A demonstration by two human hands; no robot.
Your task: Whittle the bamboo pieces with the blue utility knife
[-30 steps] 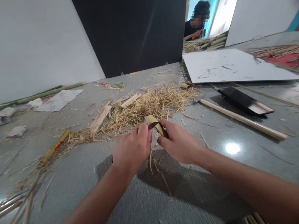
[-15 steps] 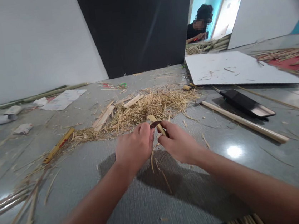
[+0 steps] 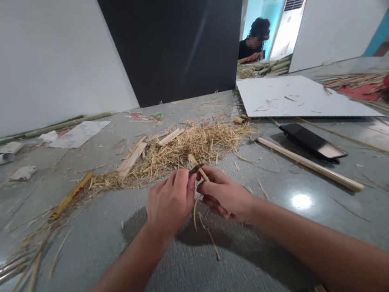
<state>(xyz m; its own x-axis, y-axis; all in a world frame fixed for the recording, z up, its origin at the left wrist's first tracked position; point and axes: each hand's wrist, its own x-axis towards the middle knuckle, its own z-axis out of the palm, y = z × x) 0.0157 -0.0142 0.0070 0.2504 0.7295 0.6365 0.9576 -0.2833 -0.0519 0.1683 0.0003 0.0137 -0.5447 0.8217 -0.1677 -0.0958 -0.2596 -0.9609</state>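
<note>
My left hand (image 3: 171, 196) is closed around a small dark knife, whose blade (image 3: 196, 169) points right and lies across a pale bamboo strip (image 3: 192, 159). The strip is gripped in my right hand (image 3: 222, 190), its upper end sticking out beyond the blade. Both hands are close together over the grey floor, thumbs near the blade. Thin curled shavings (image 3: 211, 242) hang or lie below the hands. Just beyond them is a heap of straw-like shavings (image 3: 201, 140).
A yellow tube (image 3: 71, 196) lies at left, near bamboo strips (image 3: 32, 284). To the right are a wooden-handled tool (image 3: 309, 165) and a black case (image 3: 311, 139). Behind them lies a white board (image 3: 290, 97); a person (image 3: 254, 40) sits in the background.
The view has shifted slightly. The strip now stands at a steeper angle in my right hand, and the blade tilts up to the right across it. Both hands keep their hold.
</note>
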